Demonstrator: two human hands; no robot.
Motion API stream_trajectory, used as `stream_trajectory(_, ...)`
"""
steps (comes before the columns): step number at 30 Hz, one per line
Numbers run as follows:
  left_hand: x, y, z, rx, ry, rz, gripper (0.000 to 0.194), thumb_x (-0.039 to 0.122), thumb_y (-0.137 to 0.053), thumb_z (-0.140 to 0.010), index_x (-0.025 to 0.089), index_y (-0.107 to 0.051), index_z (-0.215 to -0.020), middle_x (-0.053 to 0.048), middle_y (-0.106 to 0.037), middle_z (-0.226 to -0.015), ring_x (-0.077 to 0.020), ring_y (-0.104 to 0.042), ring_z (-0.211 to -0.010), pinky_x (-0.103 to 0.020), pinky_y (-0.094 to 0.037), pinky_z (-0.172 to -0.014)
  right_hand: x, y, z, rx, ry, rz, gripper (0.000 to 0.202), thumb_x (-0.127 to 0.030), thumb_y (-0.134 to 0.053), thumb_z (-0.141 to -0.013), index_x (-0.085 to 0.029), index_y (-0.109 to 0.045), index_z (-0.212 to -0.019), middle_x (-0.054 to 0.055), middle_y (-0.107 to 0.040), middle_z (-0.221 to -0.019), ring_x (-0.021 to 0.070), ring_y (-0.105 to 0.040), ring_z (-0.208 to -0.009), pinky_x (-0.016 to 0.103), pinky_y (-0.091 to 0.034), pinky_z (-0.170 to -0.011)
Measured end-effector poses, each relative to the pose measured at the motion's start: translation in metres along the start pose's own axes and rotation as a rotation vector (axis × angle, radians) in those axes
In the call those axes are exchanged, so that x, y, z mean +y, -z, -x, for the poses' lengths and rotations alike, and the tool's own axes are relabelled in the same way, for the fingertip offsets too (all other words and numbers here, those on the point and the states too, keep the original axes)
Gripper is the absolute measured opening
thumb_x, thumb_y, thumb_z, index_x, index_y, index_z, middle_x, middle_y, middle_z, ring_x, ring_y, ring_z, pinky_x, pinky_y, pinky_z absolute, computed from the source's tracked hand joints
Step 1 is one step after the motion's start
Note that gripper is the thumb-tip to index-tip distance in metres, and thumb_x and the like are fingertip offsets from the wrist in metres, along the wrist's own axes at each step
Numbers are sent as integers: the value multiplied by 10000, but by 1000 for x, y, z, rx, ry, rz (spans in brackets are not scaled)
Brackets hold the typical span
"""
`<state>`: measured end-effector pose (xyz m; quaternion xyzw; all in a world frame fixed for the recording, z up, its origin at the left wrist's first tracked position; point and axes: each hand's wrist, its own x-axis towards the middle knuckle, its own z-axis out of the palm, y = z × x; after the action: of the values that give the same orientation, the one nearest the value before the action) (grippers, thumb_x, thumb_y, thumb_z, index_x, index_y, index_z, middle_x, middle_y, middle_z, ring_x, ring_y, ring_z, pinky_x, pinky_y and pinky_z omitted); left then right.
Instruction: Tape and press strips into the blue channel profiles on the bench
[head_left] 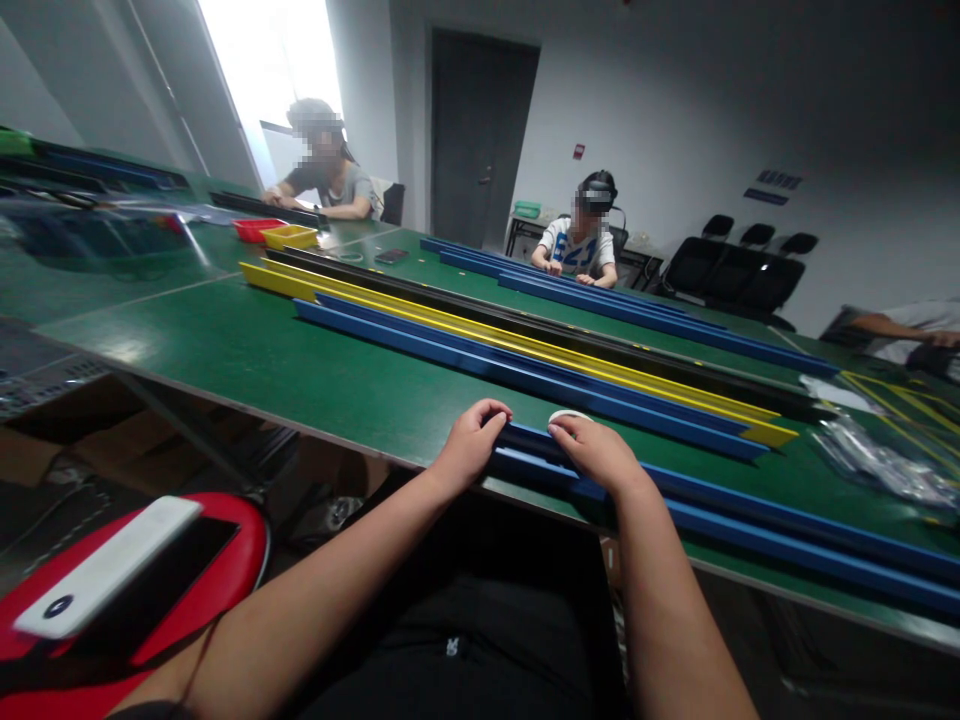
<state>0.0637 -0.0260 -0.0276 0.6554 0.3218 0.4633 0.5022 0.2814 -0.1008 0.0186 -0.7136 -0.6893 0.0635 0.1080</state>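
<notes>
A long blue channel rail (757, 520) lies along the near edge of the table, running off to the right. At its left end is my left hand (471, 445), closed, with thumb and fingertips pinched on the rail. My right hand (600, 452) is closed just above the same rail, a short way to the right. A thin white round item (568, 414), like a roll of tape, shows at its curled fingers; most of it is hidden behind them. Beyond my hands lie another blue rail (450, 345), a yellow rail (360, 305) and a black rail (420, 298).
Across the green table (187, 340), a person (577, 240) works at more blue rails (600, 300); another person (330, 180) sits far left. Red (257, 231) and yellow trays (291, 237) stand there. Plastic-wrapped pieces (877, 460) lie right. A red stool (240, 570) holds a white device (109, 565).
</notes>
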Motion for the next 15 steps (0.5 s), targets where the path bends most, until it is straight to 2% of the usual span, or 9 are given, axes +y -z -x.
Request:
stream_trajectory(5, -2, 0, -1, -13, -13, 16, 213, 334, -530, -889, 182, -669, -943, -50, -687, -953, -189, -628, -929, -303, -481, -865, -3, 3, 1, -5, -38, 14, 420, -564, -359, -964, -357, -680, -1139, 2, -720, -1101, 203, -647, -950, 287, -412, -755)
stream_trajectory(11, -3, -1, -1, -22, -17, 21, 213, 337, -525, -896, 180, -662, -942, -48, -681, -946, -188, -624, -931, -299, -478, -863, -3, 3, 3, 16, -117, 20, 451, -623, -366, -941, -346, -649, -1156, 4, -729, -906, 179, -630, -746, 274, -367, -639)
stream_trajectory(15, -2, -1, -1, -14, -6, 13, 212, 336, -534, -888, 181, -668, -940, -52, -690, -952, -193, -629, -936, -298, -481, -864, 0, 0, 2, 31, -139, 6, 473, -646, -373, -930, -321, -641, -1144, 17, -725, -876, 176, -625, -715, 268, -351, -615)
